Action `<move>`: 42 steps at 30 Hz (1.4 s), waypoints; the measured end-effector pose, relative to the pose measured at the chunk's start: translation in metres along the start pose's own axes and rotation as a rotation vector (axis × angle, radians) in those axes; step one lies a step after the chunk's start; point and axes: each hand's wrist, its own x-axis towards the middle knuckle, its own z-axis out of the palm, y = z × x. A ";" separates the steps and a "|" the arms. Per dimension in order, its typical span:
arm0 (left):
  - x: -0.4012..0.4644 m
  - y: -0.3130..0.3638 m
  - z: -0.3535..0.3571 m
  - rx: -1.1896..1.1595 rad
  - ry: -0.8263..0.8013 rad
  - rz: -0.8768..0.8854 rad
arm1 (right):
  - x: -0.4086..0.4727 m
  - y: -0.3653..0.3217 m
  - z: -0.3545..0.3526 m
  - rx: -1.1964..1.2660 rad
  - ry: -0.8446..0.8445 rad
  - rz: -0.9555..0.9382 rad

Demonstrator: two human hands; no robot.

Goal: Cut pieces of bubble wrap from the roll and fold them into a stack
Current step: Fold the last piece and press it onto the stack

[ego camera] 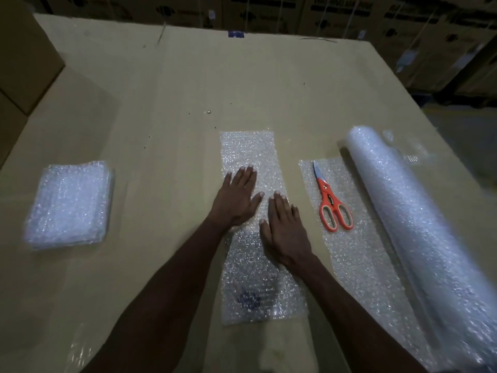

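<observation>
A: quick count?
B: one roll (408,211) at the cardboard table's (161,90) right edge, one scissors (332,203), one stack (70,203) left, one cut strip (250,149) mid-table. Left hand (238,196) and right hand (286,227) both flat, pressing it.

Plenty of open desk (166,84) between the folded stack (68,204) on the left and the cut strip (248,154) in the middle. Right side's tighter: scissors (332,201) lie just beside the big roll (403,200), with boxes (349,14) walling the far edge.
</observation>
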 end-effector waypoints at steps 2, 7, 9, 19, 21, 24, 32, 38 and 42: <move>-0.002 0.002 -0.002 0.015 0.008 -0.029 | 0.003 0.001 0.001 0.009 0.013 -0.005; -0.050 0.012 -0.007 -0.039 0.026 0.008 | -0.003 0.003 -0.005 0.010 -0.024 -0.035; -0.078 0.016 -0.008 -0.059 0.021 0.042 | -0.013 0.005 -0.012 0.011 -0.029 -0.074; -0.204 0.049 -0.007 -0.095 0.080 0.199 | -0.116 0.039 -0.001 0.246 0.239 -0.467; -0.223 0.056 -0.004 -0.144 0.057 0.172 | -0.133 0.047 0.004 0.268 0.199 -0.476; -0.241 0.065 0.000 -0.164 0.085 0.159 | -0.152 0.051 0.004 0.252 0.044 -0.443; -0.272 0.086 -0.004 -0.086 0.058 0.177 | -0.176 0.056 -0.016 0.101 -0.012 -0.534; -0.271 0.107 -0.010 0.050 0.015 0.089 | -0.188 0.059 -0.025 0.163 0.028 -0.520; -0.269 0.111 -0.008 -0.026 0.054 0.040 | -0.188 0.058 -0.026 0.246 0.066 -0.488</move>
